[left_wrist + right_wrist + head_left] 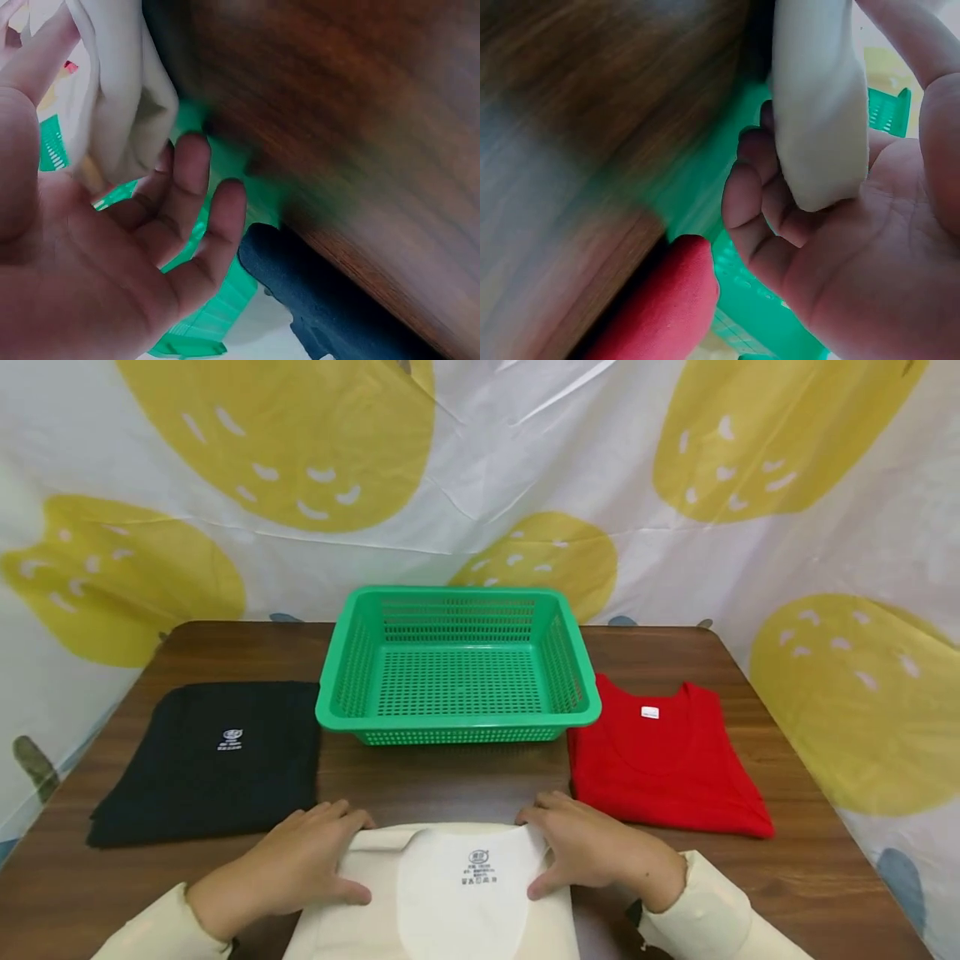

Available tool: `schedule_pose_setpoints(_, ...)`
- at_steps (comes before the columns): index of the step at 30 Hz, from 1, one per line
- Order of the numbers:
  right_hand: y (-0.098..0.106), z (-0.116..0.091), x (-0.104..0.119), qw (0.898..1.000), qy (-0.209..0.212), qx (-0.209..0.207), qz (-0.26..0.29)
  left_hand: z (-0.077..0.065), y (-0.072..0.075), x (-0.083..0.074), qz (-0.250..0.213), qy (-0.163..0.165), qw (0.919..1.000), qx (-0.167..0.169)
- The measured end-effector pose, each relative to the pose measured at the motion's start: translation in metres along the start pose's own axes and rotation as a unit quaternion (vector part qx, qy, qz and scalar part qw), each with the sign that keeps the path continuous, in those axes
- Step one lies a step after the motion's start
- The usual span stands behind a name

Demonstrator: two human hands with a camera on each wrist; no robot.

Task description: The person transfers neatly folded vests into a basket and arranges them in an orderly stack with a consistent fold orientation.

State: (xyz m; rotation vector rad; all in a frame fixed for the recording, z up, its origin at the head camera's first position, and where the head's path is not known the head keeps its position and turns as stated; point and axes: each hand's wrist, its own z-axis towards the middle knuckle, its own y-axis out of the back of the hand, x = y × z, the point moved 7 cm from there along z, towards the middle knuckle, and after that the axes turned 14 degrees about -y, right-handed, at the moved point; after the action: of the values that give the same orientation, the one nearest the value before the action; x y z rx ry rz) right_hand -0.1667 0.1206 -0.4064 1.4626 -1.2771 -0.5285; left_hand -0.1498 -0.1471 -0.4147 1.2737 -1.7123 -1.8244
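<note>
In the head view a folded cream shirt (367,931) lies at the table's front edge, with dark print inside its neckline. My left hand (288,864) grips its far left corner, thumb on top and fingers behind the far edge. At the far right corner, my right hand (592,847) holds the cloth in the same way. The left wrist view shows the shirt's folded edge (124,82) between thumb and fingers, raised off the wood. From the right wrist, the fabric (821,112) also appears between thumb and curled fingers, above the tabletop.
A green plastic basket (459,720) with nothing in it stands at the back middle. Folded black clothing (217,777) lies on the left of the wooden table (442,781). To the right lies a folded red tank top (660,785), close against the basket. A patterned curtain (525,460) hangs behind.
</note>
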Motion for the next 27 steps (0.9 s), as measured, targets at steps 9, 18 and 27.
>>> schedule_pose_setpoints(9,0.001,-0.004,-0.002,0.998,-0.004,0.005,0.065,0.001,-0.001,0.002,-0.01,-0.007,0.9998,-0.014)
schedule_pose_setpoints(18,-0.003,-0.018,-0.015,0.97,0.011,0.065,0.235,0.0,-0.005,0.002,-0.112,-0.025,0.9933,-0.014)
schedule_pose_setpoints(27,-0.008,-0.014,-0.025,0.943,-0.024,0.063,0.325,-0.006,-0.007,0.008,-0.181,-0.057,0.9817,-0.016)
